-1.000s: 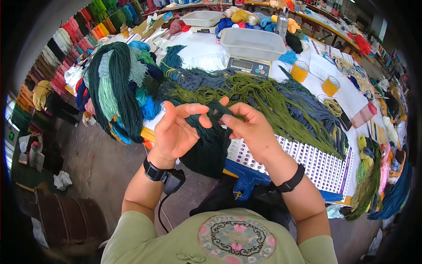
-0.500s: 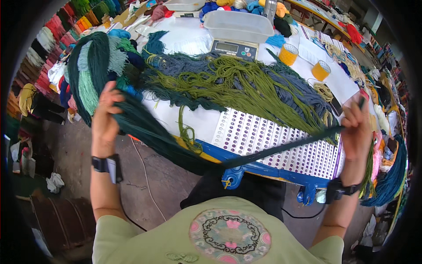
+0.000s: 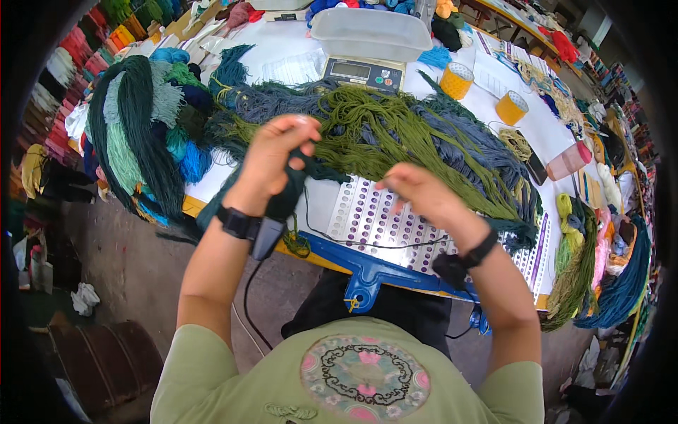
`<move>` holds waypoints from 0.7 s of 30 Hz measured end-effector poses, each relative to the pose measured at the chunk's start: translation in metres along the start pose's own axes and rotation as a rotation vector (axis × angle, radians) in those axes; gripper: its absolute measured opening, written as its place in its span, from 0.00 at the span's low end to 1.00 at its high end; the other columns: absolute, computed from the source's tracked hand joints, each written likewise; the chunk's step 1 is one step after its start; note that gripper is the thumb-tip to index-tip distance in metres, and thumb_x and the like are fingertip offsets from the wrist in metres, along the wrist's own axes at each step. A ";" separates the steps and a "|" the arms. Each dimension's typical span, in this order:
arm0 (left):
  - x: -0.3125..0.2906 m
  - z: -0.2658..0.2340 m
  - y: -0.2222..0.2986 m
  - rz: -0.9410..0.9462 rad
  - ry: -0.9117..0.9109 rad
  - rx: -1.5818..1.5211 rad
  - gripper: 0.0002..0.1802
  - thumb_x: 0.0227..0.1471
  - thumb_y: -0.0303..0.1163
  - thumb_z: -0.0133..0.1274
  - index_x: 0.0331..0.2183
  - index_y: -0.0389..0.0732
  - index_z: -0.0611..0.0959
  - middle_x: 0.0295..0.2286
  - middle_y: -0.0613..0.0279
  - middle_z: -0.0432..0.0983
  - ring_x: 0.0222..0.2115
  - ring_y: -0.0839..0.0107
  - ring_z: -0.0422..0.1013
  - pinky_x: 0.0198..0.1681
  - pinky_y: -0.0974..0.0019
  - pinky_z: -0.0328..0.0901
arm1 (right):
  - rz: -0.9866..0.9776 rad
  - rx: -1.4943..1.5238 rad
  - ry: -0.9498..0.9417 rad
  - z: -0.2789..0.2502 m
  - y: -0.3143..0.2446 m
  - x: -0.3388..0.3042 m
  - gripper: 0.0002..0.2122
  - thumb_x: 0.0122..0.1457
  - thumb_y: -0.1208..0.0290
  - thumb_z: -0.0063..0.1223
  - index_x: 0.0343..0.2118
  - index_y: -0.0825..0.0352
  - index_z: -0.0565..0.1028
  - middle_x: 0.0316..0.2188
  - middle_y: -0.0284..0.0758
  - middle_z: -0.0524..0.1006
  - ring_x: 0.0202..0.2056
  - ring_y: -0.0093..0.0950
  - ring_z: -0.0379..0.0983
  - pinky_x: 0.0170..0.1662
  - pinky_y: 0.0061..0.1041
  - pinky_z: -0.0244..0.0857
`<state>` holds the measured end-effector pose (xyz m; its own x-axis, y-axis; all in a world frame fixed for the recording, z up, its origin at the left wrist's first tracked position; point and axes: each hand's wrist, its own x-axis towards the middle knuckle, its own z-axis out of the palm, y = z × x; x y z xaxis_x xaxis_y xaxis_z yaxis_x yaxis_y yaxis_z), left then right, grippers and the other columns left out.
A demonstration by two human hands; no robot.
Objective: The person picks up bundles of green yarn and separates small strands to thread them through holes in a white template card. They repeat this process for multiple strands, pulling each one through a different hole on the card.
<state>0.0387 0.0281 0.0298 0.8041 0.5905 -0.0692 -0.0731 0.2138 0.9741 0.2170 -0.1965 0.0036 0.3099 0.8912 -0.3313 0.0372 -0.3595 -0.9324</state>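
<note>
Table (image 3: pixel 268 42), left corner: yarn bundle (image 3: pixel 145 127) drapes over the edge, likely so lengths hang straight. Left hand (image 3: pixel 272 152): fingers curled round dark green yarn (image 3: pixel 285 196) above the front edge, apparently keeping strands together. Olive yarn (image 3: pixel 360 106) heaped mid-table. Right hand (image 3: pixel 427 192): over dotted card (image 3: pixel 374 212) along front edge; fingers blurred, grip cannot be told.

Heaped yarn (image 3: pixel 364 120), a digital scale (image 3: pixel 351 71) and hanging hanks (image 3: pixel 62 67) show a textile workshop.
</note>
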 end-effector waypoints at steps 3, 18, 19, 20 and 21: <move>0.012 0.033 -0.032 -0.261 -0.138 0.339 0.10 0.53 0.34 0.56 0.37 0.39 0.82 0.27 0.69 0.78 0.21 0.82 0.68 0.17 0.78 0.56 | -0.317 -0.046 0.218 0.013 0.042 0.051 0.07 0.66 0.69 0.46 0.36 0.66 0.73 0.36 0.31 0.78 0.26 0.19 0.74 0.30 0.21 0.65; 0.008 0.058 -0.054 -0.150 -0.211 0.936 0.12 0.49 0.35 0.59 0.31 0.36 0.81 0.22 0.60 0.77 0.24 0.75 0.75 0.21 0.68 0.65 | -0.311 -0.468 0.275 0.026 0.029 0.028 0.07 0.62 0.62 0.47 0.36 0.58 0.72 0.23 0.42 0.77 0.28 0.47 0.74 0.31 0.44 0.66; 0.010 0.058 -0.049 -0.306 -0.213 0.739 0.11 0.51 0.34 0.57 0.33 0.36 0.80 0.22 0.64 0.75 0.22 0.78 0.72 0.19 0.71 0.62 | -0.311 -0.465 0.276 0.026 0.029 0.027 0.07 0.62 0.62 0.47 0.36 0.58 0.72 0.23 0.42 0.77 0.28 0.47 0.74 0.31 0.44 0.66; 0.010 0.057 -0.046 -0.455 -0.213 0.537 0.11 0.53 0.34 0.55 0.35 0.37 0.79 0.21 0.67 0.73 0.20 0.80 0.69 0.18 0.73 0.59 | -0.303 -0.498 0.266 0.026 0.029 0.027 0.06 0.62 0.64 0.48 0.37 0.60 0.72 0.22 0.41 0.76 0.26 0.43 0.74 0.30 0.39 0.66; 0.011 0.056 -0.046 -0.467 -0.216 0.484 0.10 0.55 0.33 0.52 0.36 0.38 0.79 0.22 0.70 0.71 0.18 0.83 0.64 0.15 0.76 0.53 | -0.295 -0.533 0.255 0.025 0.028 0.027 0.06 0.62 0.66 0.50 0.37 0.61 0.71 0.22 0.40 0.76 0.24 0.39 0.75 0.29 0.35 0.66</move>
<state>0.0839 -0.0195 -0.0041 0.7901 0.3425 -0.5083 0.5388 0.0072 0.8424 0.2021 -0.1758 -0.0350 0.4275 0.9034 0.0334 0.6003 -0.2560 -0.7577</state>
